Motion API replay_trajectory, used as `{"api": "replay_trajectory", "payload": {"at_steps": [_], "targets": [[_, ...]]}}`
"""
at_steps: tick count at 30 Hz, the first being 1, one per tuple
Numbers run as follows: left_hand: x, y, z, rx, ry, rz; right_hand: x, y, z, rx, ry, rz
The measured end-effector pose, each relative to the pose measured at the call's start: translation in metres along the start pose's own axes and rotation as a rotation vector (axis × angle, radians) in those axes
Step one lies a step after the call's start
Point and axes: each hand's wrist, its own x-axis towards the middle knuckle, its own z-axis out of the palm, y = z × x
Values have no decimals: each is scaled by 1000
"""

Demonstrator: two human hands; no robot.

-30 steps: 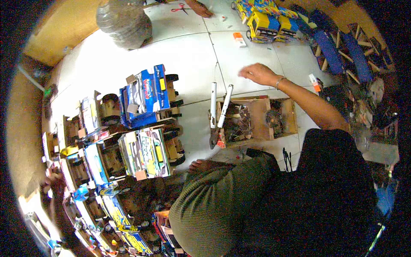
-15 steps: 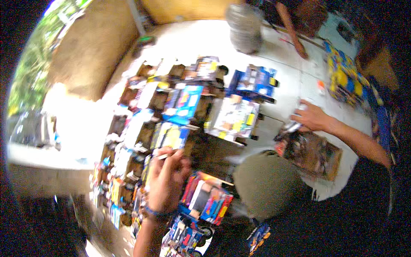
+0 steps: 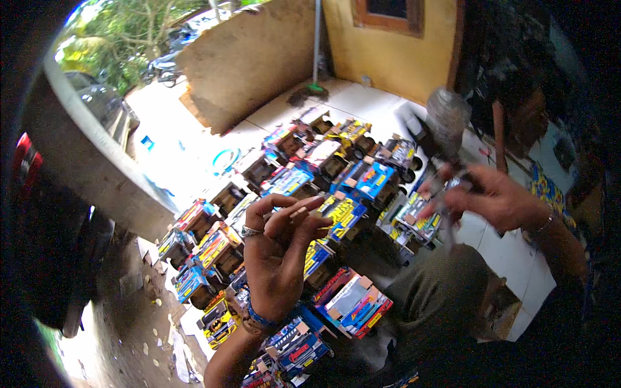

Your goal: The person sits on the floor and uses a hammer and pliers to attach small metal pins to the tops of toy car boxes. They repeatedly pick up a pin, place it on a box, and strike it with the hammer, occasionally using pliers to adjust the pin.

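Pale square tiles, glossy and cut by dark joints, make up the floor, washed out by daylight toward the open side. A low wall of rough, stained plaster borders it, meeting a smoother yellow wall with a brown-framed window. In their corner stands a broom with a green head and dark bristles. Beyond the low wall are leafy greenery and a parked motorbike; along the lower left runs bare, littered earth.

Toy trucks fill the middle of the floor in slanting rows: boxy bodies with glossy printed panels in blue, yellow, red and white, raw wood at the ends, round black wheels. A rounded bundle in crinkled clear wrap stands behind them, near another person's arm.

The left hand is raised in front of the trucks, fingers bent in toward the thumb; whether anything is pinched there, I cannot tell. The right hand, blurred, has its fingers closed around what seems to be a grey metal tool, near the ribbed olive cloth over a bent knee. Beside the knee sits a brown wooden box.
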Motion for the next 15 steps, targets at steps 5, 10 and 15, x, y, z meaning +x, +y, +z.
{"api": "replay_trajectory", "payload": {"at_steps": [5, 10, 15], "targets": [[-13, 26, -28, 49, 115, 136, 46, -35, 69, 79, -369, -71], [-27, 36, -50, 60, 221, 215, 60, -24, 108, -100, -139, -215], [-32, 31, -51, 115, 221, 391, 58, -4, 128, -67, -135, -141]]}}
